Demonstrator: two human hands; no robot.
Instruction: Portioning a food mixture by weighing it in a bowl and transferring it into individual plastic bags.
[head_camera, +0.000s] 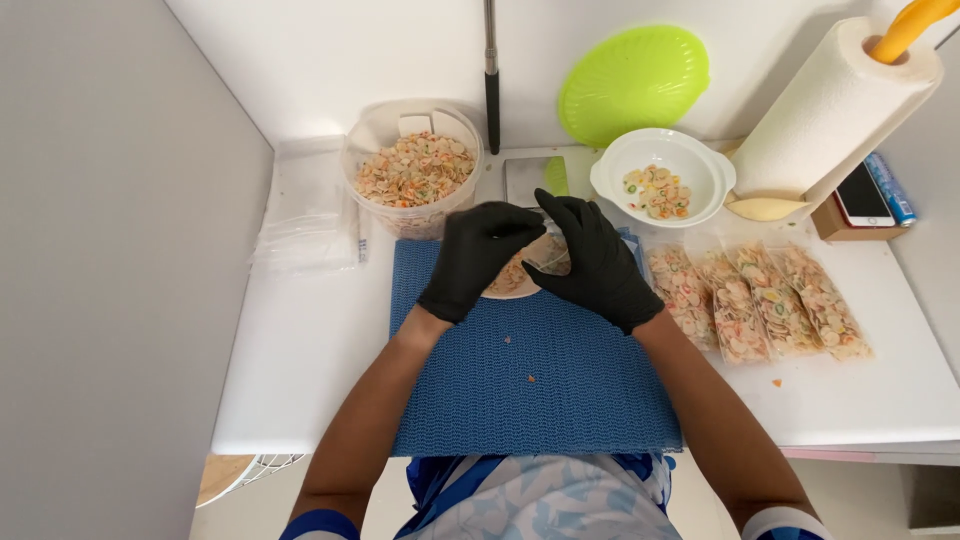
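Both my hands wear black gloves. My left hand and my right hand meet over the far edge of a blue textured mat. Between them they hold a small clear bag partly filled with pale, colourful shell-shaped snack pieces. The bag is mostly hidden by my fingers. Just beyond my left hand stands a round clear tub full of the same pieces. A white bowl with a few pieces sits beyond my right hand.
Several filled clear bags lie in a row right of the mat. A stack of empty bags lies at the left. A small scale, green lid, paper towel roll and phone stand at the back.
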